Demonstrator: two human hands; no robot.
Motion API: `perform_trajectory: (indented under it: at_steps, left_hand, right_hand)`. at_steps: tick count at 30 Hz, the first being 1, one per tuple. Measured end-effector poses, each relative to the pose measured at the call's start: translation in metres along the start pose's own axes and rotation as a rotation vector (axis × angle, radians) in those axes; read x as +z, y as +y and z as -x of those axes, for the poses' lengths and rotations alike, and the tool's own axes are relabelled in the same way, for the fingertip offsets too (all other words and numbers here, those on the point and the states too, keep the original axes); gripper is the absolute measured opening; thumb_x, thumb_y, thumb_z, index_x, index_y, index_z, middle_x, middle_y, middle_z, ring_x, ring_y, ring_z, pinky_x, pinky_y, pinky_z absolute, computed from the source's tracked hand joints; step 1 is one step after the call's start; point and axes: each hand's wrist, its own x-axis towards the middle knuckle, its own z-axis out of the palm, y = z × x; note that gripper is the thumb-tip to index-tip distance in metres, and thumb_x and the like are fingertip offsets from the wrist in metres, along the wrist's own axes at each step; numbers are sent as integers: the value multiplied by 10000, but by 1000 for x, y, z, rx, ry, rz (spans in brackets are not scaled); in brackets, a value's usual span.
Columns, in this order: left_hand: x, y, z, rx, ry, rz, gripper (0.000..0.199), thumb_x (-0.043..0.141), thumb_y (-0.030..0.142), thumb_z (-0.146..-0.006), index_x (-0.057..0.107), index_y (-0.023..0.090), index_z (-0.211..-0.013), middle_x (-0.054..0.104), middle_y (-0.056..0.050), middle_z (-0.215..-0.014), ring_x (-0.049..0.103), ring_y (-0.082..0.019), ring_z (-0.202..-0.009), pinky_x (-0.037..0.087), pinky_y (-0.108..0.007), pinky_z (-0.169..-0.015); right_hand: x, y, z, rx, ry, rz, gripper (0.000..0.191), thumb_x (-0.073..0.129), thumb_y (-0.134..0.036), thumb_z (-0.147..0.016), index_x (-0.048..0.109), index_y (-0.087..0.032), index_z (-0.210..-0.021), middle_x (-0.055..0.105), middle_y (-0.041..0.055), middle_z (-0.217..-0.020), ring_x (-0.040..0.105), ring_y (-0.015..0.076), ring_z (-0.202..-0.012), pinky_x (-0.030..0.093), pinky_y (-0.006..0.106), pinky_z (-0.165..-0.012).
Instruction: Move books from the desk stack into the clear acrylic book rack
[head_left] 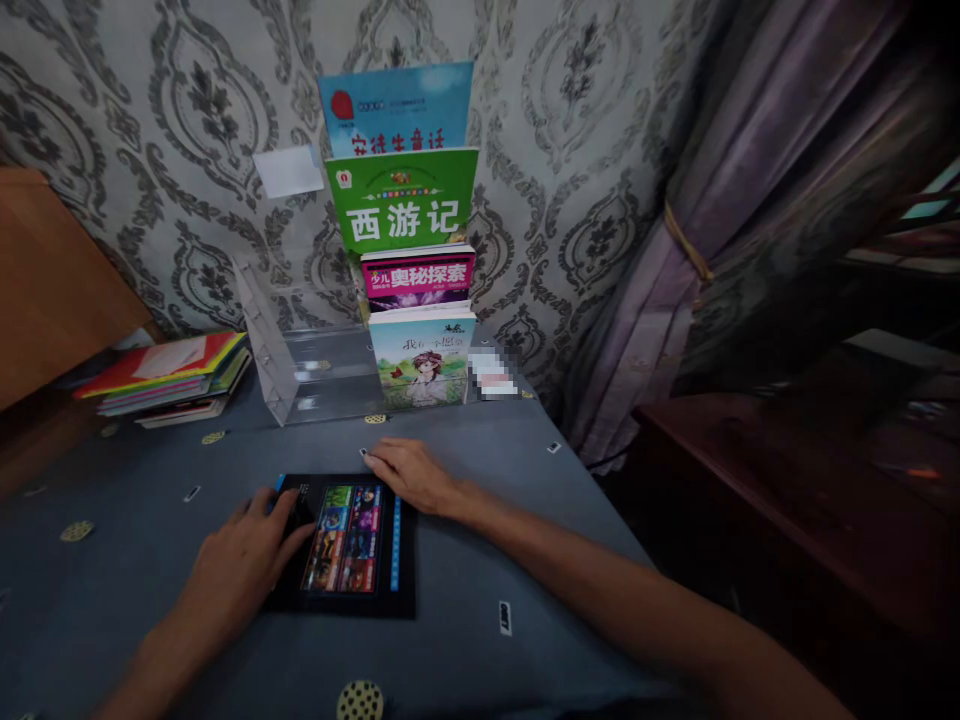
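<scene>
Fingers (279,512) on a black booklet (349,540) — colourful picture panels, blue edge stripe

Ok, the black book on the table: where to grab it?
Likely the near right corner of the black book, coming from the right. It lies flat and looks thin, so pinch that edge. The left hand covers its left part and the right hand sits by its far edge, leaving that corner free.
</scene>
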Motion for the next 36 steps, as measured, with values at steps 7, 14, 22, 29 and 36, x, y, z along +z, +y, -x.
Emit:
perform_trajectory:
  at_steps: [7, 14, 22, 29, 36]
  left_hand:
    - [-22, 45, -7, 89, -35, 1, 343, 475, 429, -1001, 657, 219, -1202, 656, -142, -1193, 671, -289, -1066, 557, -340, -760]
    - [-40, 83, -18, 215, -3, -31, 283, 492, 343, -994, 709, 182, -1079, 701, -177, -1030, 687, -313, -955, 549, -396, -742]
    - [-26, 81, -16, 338, 66, -51, 362, 476, 196, -994, 646, 162, -1312, 640, -172, -1374, 632, -296, -1217, 572, -397, -918]
    - [-15, 67, -8, 324, 196, -58, 376, 470, 246, -1018, 645, 72, -1302, 664, -211, -1329, 671, -321, -1174, 602, -421, -860]
    - [-4, 65, 5, 472, 284, 16, 635, 492, 581, -975, 626, 66, -1323, 634, -233, -1366, 623, -358, -1249, 519, -515, -1022]
  right_hand:
    - [-20, 12, 22, 44, -47, 272, 253, 486, -257, -1047, 679, -144, -930, 673, 90, -944, 592, 209, -907, 422, 338, -844]
    - [-14, -10, 40, -73, -91, 360, 183, 513, -223, -1020, 680, -152, -1041, 677, 119, -1081, 587, 246, -1025, 460, 404, -915]
    - [-4, -11, 56, -146, -45, 270, 238, 532, -161, -990, 671, -111, -1176, 694, 155, -1248, 608, 258, -1186, 499, 422, -1019]
    - [-20, 16, 83, -41, 54, 276, 310, 493, -209, -1016, 695, -128, -1236, 713, 157, -1273, 666, 265, -1183, 534, 461, -1027]
    - [-31, 26, 106, 38, 87, 256, 351, 466, -208, -1017, 679, -143, -1288, 682, 155, -1335, 640, 280, -1251, 526, 495, -1047]
